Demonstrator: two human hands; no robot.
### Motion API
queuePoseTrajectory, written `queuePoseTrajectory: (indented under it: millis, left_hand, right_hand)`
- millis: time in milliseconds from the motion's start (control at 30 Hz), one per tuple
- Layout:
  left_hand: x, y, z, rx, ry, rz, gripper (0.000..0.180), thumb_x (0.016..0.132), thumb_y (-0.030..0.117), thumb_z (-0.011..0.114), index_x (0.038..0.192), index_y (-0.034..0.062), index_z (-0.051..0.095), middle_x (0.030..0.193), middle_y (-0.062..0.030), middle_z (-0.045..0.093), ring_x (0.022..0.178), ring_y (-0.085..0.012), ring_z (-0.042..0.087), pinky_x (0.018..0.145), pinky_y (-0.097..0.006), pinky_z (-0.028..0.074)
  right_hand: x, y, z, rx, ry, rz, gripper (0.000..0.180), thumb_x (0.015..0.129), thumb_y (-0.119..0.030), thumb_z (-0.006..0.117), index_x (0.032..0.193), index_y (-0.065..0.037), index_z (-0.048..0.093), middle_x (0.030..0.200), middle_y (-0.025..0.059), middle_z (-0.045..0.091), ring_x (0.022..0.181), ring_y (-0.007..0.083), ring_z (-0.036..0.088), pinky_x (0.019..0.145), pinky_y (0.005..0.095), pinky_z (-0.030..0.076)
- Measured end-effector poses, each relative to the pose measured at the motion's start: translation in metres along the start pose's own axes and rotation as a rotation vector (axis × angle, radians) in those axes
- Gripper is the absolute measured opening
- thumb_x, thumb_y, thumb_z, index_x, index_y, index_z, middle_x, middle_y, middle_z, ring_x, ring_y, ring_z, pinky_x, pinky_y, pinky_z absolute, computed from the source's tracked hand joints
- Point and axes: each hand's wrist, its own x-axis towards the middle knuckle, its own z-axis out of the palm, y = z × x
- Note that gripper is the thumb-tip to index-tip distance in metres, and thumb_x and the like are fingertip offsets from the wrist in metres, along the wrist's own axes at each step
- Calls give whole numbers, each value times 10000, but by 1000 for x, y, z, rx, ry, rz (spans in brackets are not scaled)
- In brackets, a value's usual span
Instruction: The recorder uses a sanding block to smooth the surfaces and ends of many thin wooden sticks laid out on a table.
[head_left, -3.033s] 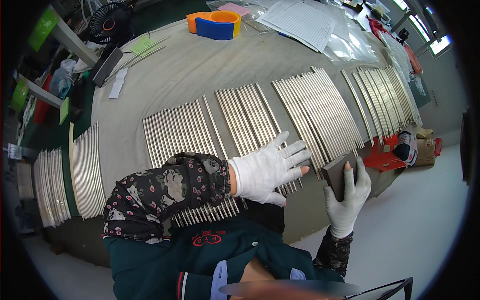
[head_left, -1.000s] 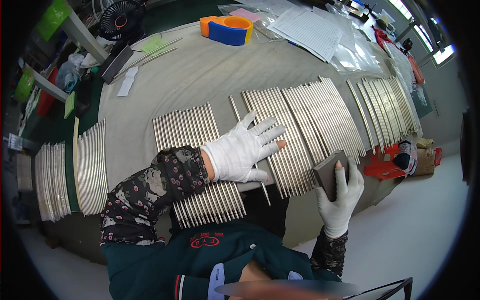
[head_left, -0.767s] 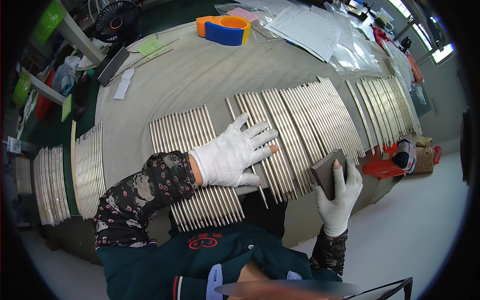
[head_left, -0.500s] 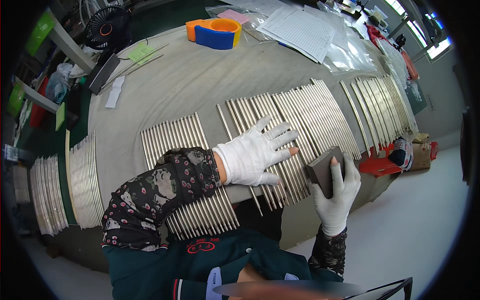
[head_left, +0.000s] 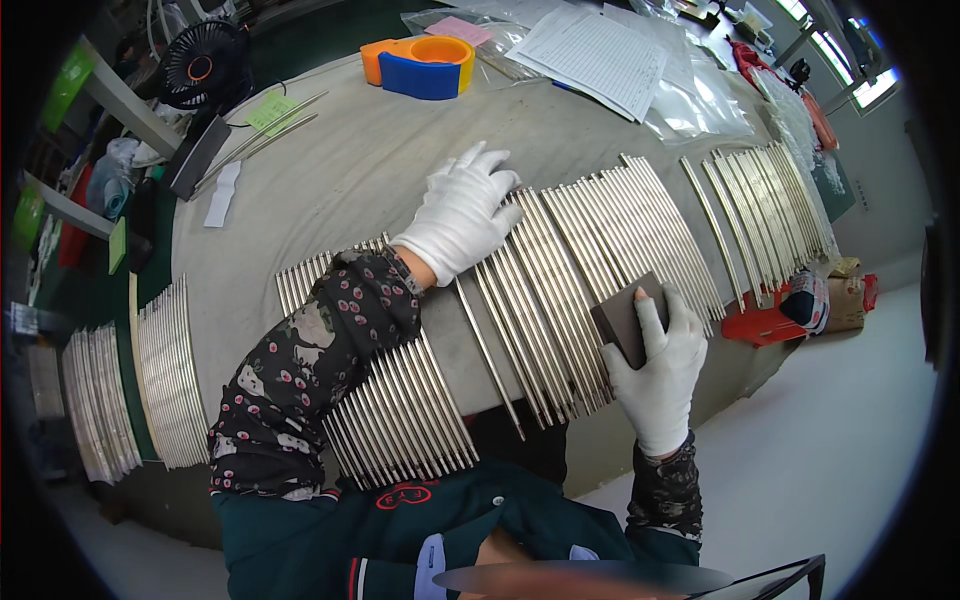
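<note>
My left hand [head_left: 465,212], in a white glove, is at the far ends of the middle group of metal rods [head_left: 535,310]. Its fingers are bent and slightly apart, and I see nothing gripped in them. One separate rod [head_left: 490,360] runs out from beneath this hand toward me. My right hand [head_left: 660,385], gloved in white with a bare fingertip showing, grips a dark grey rectangular block [head_left: 622,325]. The block rests over the near part of the rods at the right of that group. My left sleeve crosses another rod group [head_left: 405,415] and hides its middle.
More rods lie in rows at the far right [head_left: 765,220] and left [head_left: 172,375]. An orange and blue tape dispenser [head_left: 420,75] stands at the back near paper sheets [head_left: 590,60] and plastic bags. A black fan [head_left: 203,65] is at back left; a red box [head_left: 755,325] sits beyond the right edge.
My left hand has moved away from me and left, from lying spread across the rods to their far ends, fingers now bent. My right hand and the block have shifted slightly left.
</note>
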Motion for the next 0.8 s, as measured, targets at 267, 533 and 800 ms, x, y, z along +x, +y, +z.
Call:
queuePoseTrajectory:
  millis: [267,533,800]
  left_hand:
    - [19,-1,10,83,7,-3,171,802,214,667,917,92,702,1018,-89,629,1028,-294,562,876,-401,463]
    - [27,9,14,133,-76,-181,190,816,282,647,897,123,712,1008,-103,638,1005,-310,574,859,-408,474]
    - [29,14,9,131,-111,-237,207,769,332,690,845,141,715,1013,-100,640,1003,-304,586,856,-413,479]
  right_hand:
    - [-5,-3,1,-12,-15,45,659,684,-180,742,1296,-86,517,1309,218,464,1149,388,463,951,474,372]
    - [-8,-5,12,14,8,81,654,689,-173,734,1296,-70,512,1292,222,463,1142,388,465,932,472,380]
    - [-19,-5,-3,52,24,89,669,664,-209,756,1279,-67,534,1287,222,467,1145,377,461,936,469,375]
